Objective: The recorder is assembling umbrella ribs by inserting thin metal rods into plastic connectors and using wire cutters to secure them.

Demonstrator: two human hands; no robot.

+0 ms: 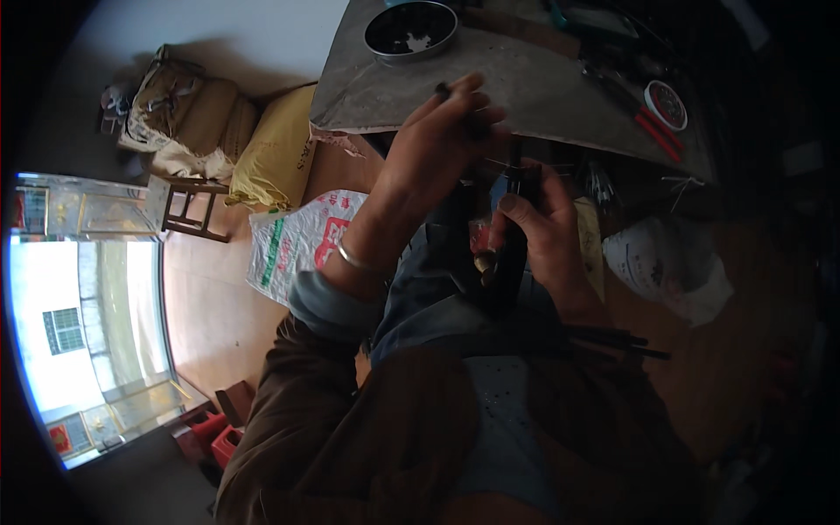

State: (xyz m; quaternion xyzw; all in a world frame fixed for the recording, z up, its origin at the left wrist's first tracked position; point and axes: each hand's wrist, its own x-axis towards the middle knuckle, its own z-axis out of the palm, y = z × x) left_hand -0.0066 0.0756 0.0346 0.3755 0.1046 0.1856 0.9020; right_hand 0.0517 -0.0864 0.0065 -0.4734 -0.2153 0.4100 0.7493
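My left hand [442, 144], a bangle at its wrist, is raised near the front edge of the table. Its fingers are bent, with a small black piece [444, 90] at the fingertips. Lower and to the right, my right hand [544, 219] wraps round a dark, slim, upright object [516, 179], its thumb lying across the front. Thin wires stick out sideways near its top. Shadow hides what kind of object it is. Dark material hangs below it over my lap.
On the grey table [525, 87] stands a round metal dish [411, 54] of small black pieces. A small round container [667, 105] and a red-handled tool [658, 133] lie at right. Yellow sacks [276, 149], a wooden stool [197, 206] and plastic bags [302, 241] are on the left.
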